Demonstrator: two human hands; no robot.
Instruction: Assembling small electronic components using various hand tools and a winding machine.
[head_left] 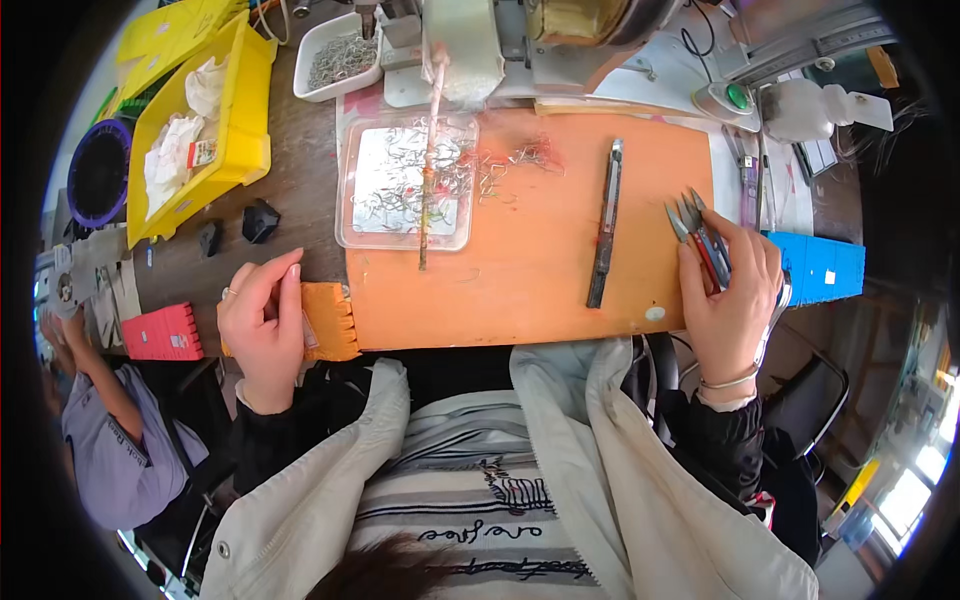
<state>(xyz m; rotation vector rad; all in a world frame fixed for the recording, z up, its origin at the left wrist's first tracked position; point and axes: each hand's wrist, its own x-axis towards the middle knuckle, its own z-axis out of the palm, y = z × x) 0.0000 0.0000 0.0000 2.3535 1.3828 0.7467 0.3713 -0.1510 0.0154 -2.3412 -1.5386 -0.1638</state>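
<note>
My right hand (732,290) is closed around spring-type thread snips (704,238) at the right end of the orange work mat (520,285). More than one pointed metal blade shows, with red and dark handles, so there may be two pairs; the fingers partly cover them. My left hand (265,318) hovers beside an orange plastic bin (330,320) at the mat's left corner. Its thumb and index finger are pinched together, and whether anything tiny sits between them cannot be made out. A dark, slim bar-like tool (605,222) lies on the mat between the hands.
A clear shallow tray (344,225) holds small curved metal pieces, some spilled beside it, under a thin rod (425,215). Behind stand a white tub (305,80) of metal pieces and a machine (590,50). A yellow bin (250,150) is left, a blue bin (822,268) right; another person sits far left.
</note>
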